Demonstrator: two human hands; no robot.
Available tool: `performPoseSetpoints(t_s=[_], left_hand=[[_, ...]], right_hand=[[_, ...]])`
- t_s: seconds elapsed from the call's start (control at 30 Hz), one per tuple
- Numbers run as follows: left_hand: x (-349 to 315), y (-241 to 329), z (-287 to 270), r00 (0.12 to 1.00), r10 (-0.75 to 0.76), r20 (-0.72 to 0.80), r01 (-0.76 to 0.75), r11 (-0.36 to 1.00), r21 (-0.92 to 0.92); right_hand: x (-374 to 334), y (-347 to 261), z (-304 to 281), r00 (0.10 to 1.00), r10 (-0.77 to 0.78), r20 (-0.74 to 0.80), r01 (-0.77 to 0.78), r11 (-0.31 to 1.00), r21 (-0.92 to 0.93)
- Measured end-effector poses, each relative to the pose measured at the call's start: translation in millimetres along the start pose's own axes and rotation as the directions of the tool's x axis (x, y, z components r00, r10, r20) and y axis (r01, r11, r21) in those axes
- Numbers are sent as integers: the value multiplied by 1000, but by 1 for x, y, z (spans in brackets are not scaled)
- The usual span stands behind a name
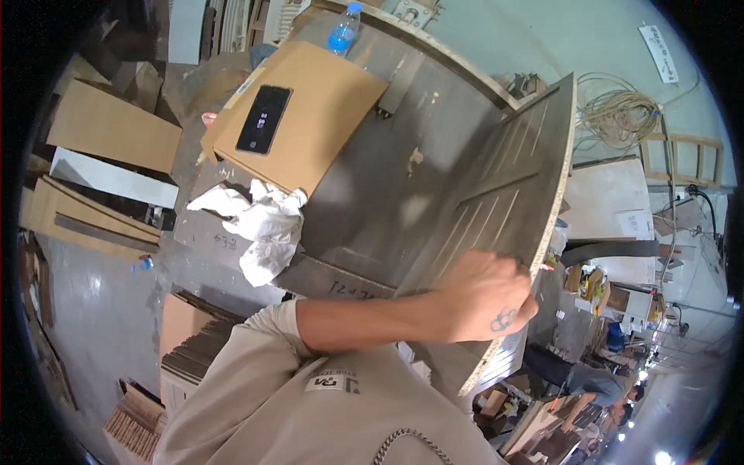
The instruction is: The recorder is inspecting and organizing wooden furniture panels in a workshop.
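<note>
My left hand (488, 298) reaches across from the left, its fingers curled into a fist, a small mark on its back. It is over the chipboard edge of a dark grooved panel (504, 178); whether it touches the panel is hard to tell. What it holds, if anything, is hidden; a small red and white tip shows just past the knuckles. My right hand is out of view. Left of the panel lies a dark board surface (380, 194). On it rest a cardboard box (325, 101) with a black phone (264, 119) on top, and a crumpled white cloth (267, 225).
A water bottle (343, 29) with a blue cap stands behind the box. Cardboard pieces (116, 124) and stacked strips (201, 341) lie to the left. Coiled cable (620, 108) hangs on the pale wall. Another person (593, 384) bends over work at lower right.
</note>
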State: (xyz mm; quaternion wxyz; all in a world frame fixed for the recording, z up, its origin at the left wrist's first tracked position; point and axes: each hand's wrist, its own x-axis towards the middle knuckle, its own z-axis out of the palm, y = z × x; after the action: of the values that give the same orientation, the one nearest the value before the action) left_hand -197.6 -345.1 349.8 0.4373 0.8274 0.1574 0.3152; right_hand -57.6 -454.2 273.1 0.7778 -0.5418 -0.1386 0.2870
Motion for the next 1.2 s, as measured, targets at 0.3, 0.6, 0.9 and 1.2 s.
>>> performPoseSetpoints(t_s=[0.3,0.6,0.9,1.2], left_hand=[[-40,-213,123,770,-617,166,625,781,6],[-88,-283,202,413,-640,647,898,171,-404],[-89,-221,200,282,-715,640,836,-143,-529],[-60,-231,156,560,-615,555,625,-126,-770]], right_hand=[[-6,-98,66,964,-144,221,256,721,-644],[18,-103,47,988,-82,130,153,443,-883],[-2,-126,-13,988,-150,27,93,451,-888],[-68,-172,-17,947,-310,85,234,481,-845]])
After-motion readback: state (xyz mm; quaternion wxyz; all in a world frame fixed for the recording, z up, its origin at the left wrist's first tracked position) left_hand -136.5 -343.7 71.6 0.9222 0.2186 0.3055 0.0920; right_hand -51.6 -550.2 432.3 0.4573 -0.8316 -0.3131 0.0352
